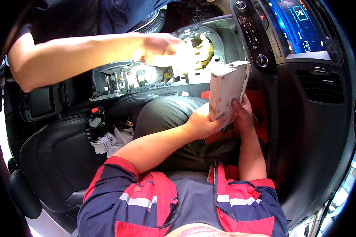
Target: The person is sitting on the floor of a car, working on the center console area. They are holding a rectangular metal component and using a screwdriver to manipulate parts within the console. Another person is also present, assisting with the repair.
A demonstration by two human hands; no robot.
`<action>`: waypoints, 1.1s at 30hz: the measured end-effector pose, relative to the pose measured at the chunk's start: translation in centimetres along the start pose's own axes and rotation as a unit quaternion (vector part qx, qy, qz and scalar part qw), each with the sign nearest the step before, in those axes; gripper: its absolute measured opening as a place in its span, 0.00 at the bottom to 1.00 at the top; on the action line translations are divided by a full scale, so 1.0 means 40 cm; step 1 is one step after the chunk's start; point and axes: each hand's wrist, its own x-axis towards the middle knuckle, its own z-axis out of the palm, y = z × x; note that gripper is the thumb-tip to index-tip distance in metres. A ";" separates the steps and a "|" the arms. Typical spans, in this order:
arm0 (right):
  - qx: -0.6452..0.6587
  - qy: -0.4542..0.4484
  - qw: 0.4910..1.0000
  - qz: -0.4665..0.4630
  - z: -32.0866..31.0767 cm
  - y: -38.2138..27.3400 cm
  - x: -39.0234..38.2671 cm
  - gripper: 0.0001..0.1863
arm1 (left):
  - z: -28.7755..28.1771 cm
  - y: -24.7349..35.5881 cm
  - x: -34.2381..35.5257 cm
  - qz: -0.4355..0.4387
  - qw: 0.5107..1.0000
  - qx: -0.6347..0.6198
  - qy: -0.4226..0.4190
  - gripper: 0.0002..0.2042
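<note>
A flat, smudged white box (224, 91) stands upright in front of me, above my knees. It could also be a thick book, as only its cover side and top edge show clearly. My left hand (203, 121) is closed round its lower left corner, thumb on the front face. On the lower right side my right hand (244, 116) grips it too, with the thumb pressed on the front and the fingers mostly hidden behind. Just beyond the box lies the opened centre console (144, 75), its metal and plastic inner parts exposed.
A co-worker's arm (87, 51) crosses from the left, its brightly lit hand over the console. To the right rise the dashboard (304, 130) and a lit screen (296, 29). Crumpled white paper (108, 143) lies on the black seat at my left, beside a red seat-belt buckle (95, 110).
</note>
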 end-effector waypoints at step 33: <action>0.014 -0.050 0.999 0.011 -0.005 -0.003 0.002 0.30 | -0.038 0.046 0.029 -0.109 0.990 -0.065 -0.054 0.17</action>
